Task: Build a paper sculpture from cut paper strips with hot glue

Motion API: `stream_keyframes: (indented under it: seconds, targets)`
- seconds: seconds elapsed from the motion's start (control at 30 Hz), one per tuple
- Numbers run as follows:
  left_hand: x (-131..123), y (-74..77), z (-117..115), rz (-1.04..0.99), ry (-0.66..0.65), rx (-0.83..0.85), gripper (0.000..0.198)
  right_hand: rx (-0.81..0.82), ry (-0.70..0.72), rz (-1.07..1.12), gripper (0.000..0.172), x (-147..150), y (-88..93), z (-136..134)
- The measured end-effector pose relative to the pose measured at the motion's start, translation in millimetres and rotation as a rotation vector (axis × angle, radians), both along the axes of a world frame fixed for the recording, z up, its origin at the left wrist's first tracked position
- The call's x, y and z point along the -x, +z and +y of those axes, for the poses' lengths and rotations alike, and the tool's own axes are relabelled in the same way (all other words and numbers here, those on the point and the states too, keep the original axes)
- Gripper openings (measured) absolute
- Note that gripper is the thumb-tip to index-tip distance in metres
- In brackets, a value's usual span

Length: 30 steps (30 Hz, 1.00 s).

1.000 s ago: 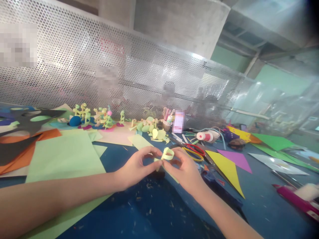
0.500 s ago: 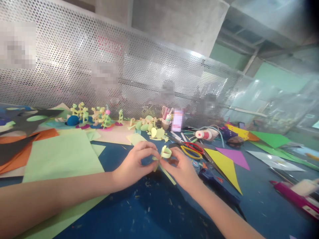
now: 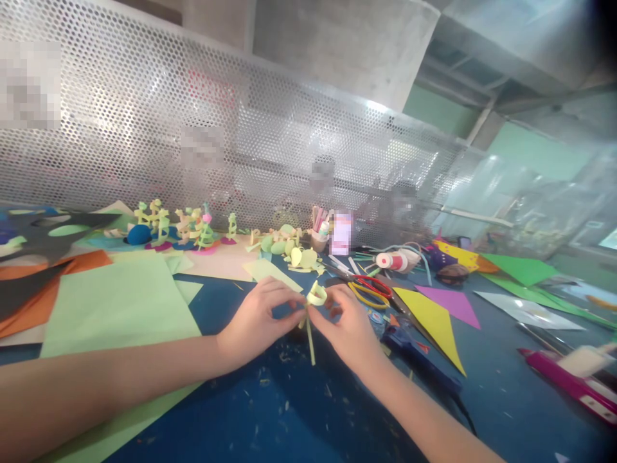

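Observation:
Between my two hands is a pale yellow-green paper strip [image 3: 317,295], curled into a loop at the top, with a narrow straight tail hanging below. My left hand [image 3: 263,313] pinches it from the left with thumb and fingertips. From the other side my right hand [image 3: 344,325] pinches it just under the loop. Fingertips partly hide where the loop and tail meet. Left of my hands, under my left forearm, lies a large sheet of light green paper [image 3: 125,302]. Scissors with red and yellow handles [image 3: 371,292] rest just beyond my right hand.
Small curled paper figures [image 3: 193,225] stand at the back left. A phone [image 3: 342,231] leans near a cup of sticks [image 3: 319,235]. To the right lie a yellow sheet [image 3: 431,325], a blue corded tool [image 3: 419,360] and a magenta tool [image 3: 569,386]. A perforated metal screen [image 3: 274,135] stands behind.
The strip's tail has swung from slanting right to hanging nearly straight down. The loop has turned and shifted slightly left. Both hands keep their pinch almost in place.

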<state>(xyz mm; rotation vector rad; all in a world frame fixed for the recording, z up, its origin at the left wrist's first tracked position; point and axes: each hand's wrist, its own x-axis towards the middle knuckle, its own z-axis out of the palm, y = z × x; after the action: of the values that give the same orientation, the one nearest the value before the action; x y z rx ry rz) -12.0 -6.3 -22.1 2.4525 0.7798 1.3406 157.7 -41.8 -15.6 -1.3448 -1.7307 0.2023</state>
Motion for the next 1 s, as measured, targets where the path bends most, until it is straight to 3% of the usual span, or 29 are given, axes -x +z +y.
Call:
stream_keyframes:
  seconds: [0.4, 0.63, 0.73, 0.8, 1.0]
  targets:
    - [0, -6.7, 9, -0.036, 0.069, 0.237, 0.023, -0.043, 0.126, 0.002, 0.011, 2, 16.8, -13]
    - [-2, -3.3, 9, 0.002, 0.05, 0.408, 0.024, 0.024, -0.153, 0.425, 0.014, -14, 4.5, 4]
    - [-3, -6.1, 12, 0.01, 0.023, 0.457, 0.026, 0.196, -0.035, 0.662, 0.02, -19, -4.7, 16]
    - [-3, -9.4, 15, -0.007, -0.011, 0.483, 0.027, 0.294, 0.088, 0.71, 0.021, -18, -8.4, 19]
    - [-3, -14.2, 18, -0.11, -0.129, 0.55, 0.026, 0.325, 0.25, 0.467, 0.017, -6, -5.1, 10]
